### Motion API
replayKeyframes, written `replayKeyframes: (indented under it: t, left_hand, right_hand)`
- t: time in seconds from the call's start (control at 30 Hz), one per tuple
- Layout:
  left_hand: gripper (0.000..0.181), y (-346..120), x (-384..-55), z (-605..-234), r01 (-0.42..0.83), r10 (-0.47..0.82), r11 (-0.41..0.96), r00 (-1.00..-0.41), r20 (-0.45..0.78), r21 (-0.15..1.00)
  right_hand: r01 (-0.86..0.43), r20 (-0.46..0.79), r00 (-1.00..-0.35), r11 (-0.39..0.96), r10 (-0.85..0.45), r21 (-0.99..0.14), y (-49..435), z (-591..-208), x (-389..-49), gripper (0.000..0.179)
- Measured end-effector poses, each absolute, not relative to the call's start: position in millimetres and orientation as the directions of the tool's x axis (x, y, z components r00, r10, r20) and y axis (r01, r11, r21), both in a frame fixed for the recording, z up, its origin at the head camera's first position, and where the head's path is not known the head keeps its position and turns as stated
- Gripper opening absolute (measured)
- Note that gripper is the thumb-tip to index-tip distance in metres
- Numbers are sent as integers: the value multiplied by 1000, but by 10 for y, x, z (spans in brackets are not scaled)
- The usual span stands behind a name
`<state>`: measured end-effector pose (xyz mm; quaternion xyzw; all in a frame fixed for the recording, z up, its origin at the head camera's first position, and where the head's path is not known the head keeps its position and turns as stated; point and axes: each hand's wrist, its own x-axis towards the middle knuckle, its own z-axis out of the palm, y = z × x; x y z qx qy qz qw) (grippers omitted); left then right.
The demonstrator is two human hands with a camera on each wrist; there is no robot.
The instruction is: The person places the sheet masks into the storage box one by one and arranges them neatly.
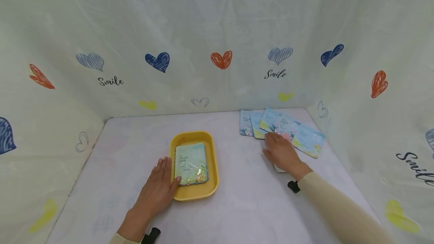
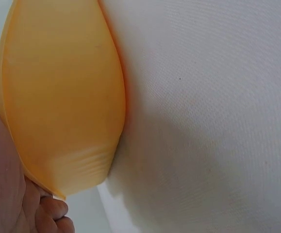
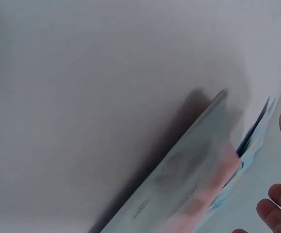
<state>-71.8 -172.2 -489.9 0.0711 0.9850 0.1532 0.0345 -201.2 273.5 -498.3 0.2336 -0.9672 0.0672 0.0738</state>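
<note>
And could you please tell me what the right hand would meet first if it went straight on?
The right hand would probably first meet the second from left of the fanned packets, though depth is unclear.

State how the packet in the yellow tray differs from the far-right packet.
The tray packet is mostly pale green; the far-right packet mostly light blue. The tray packet lies inside the yellow tray; the far-right packet on the table. The tray packet's long sides run roughly front-to-back; the far-right packet's slant sideways. Both are flat and printed.
</note>
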Motion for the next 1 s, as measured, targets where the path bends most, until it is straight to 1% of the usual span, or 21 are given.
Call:
replayKeyframes:
  t: [0.07, 0.13, 0.47, 0.7, 0.83, 1.0]
  left_hand:
    - [79, -1720, -719, -4899, 132, 153, 943, -987, -47, 307]
    - [79, -1717, -719, -4900, 133, 155, 943, -987, -47, 304]
    - [78, -1715, -713, -4886, 124, 148, 943, -988, -54, 307]
    - [78, -1709, -710, -4874, 128, 149, 944, -988, -47, 305]
    - [78, -1705, -707, -4870, 129, 149, 944, -988, -42, 305]
    - [78, -1703, -705, -4866, 128, 148, 943, -988, -41, 306]
  right_hand:
    - [-480, 175, -867, 876, -466, -43, 2867, -5007, -1982, 65]
    - [-471, 155, -873, 882, -463, -23, 2973, -5017, -1943, 65]
    - [-368, 15, -930, 929, -367, -40, 3232, -5059, -1747, 64]
    - [-347, -38, -936, 935, -350, -76, 3219, -5109, -1707, 62]
    - [-362, -37, -930, 930, -365, -60, 3156, -5166, -1708, 60]
    - [-388, -7, -922, 921, -388, -36, 2968, -5187, -1667, 59]
